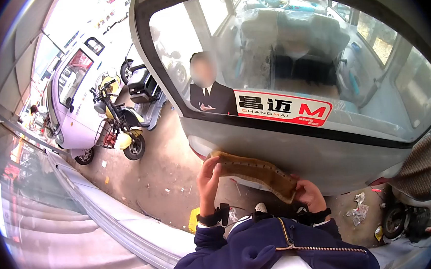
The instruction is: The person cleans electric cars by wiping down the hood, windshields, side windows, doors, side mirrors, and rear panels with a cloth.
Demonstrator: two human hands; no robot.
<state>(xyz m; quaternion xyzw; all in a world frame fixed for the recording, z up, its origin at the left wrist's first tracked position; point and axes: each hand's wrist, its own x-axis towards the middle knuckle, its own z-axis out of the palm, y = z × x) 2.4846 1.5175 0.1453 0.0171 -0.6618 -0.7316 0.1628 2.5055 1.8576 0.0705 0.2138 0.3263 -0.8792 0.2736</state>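
Observation:
A brown curved strip [254,171] with a fuzzy-looking edge and a row of small dark dots stretches between my two hands, in front of my body. My left hand [209,178] is closed on its left end, with the fingers pointing up. Its right, lower end is gripped by my right hand [308,194]; some of those fingers are hidden. Just beyond the strip is the grey rear panel [298,151] of a small enclosed vehicle. I cannot tell whether the strip touches it. Dark bands circle both my wrists.
Above the panel, the rear window [300,52] bears a red-and-white sticker [284,107]. To the left stand a yellow scooter [123,119] and a pale purple vehicle [74,105]. A metal ledge [116,218] runs along my left. Crumpled litter [358,209] and a wheel [394,221] are low on the right.

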